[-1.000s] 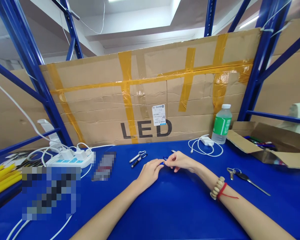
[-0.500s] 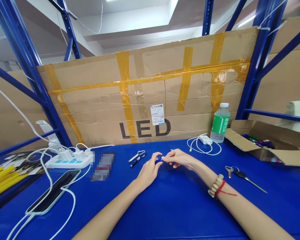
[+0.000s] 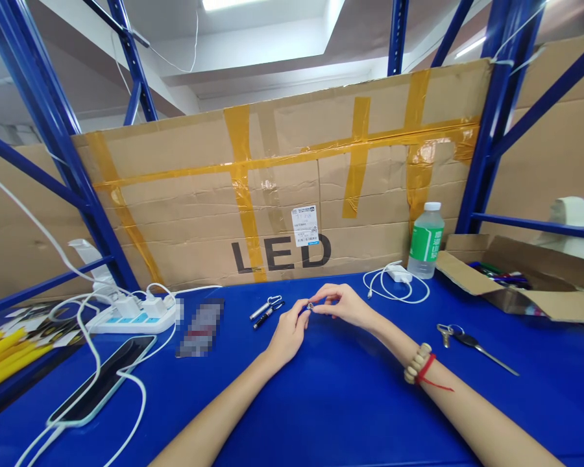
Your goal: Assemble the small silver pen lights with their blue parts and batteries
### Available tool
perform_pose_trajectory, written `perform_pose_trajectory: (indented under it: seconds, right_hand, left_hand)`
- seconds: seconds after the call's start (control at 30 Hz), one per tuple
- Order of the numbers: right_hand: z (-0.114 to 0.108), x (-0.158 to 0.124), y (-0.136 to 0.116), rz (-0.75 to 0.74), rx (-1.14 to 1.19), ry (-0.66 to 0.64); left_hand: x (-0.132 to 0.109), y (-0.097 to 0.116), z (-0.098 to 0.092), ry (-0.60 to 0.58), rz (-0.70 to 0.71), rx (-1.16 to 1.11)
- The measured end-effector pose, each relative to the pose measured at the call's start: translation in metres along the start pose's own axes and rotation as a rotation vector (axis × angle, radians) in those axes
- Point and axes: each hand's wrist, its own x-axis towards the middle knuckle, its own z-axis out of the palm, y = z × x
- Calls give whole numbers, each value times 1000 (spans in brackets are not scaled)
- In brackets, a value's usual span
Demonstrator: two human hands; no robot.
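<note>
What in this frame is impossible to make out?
Head view throughout.
The small part, pinched between left hand and right hand: too small, partly covered by fingertips.
The flat object beside the power strip: pixelated.
The label on the cardboard: print too small.
The open box contents: mostly hidden by its flaps.
The white roll: cut off by the right edge.

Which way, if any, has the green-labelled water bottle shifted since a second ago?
No. The bottle stands where it did, against the cardboard wall below the same crumpled tape strip, right of the white charger; only the camera shifted.
</note>
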Motion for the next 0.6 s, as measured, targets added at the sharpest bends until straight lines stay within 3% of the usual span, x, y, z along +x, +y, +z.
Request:
perform_pose_trajectory:
  seconds: [0.23, 0.47, 0.6]
  right_hand:
    - [-9, -1, 2, -168, -114, 2]
    - [-4, -4, 1, -137, -248, -10]
    - [4, -5, 2, -66, -211, -31]
  left_hand:
    - [-2, 5, -1, -50, 0, 70]
    - [-5, 10, -5, -91, 4, 139]
    - [-7, 7, -7, -105, -47, 179]
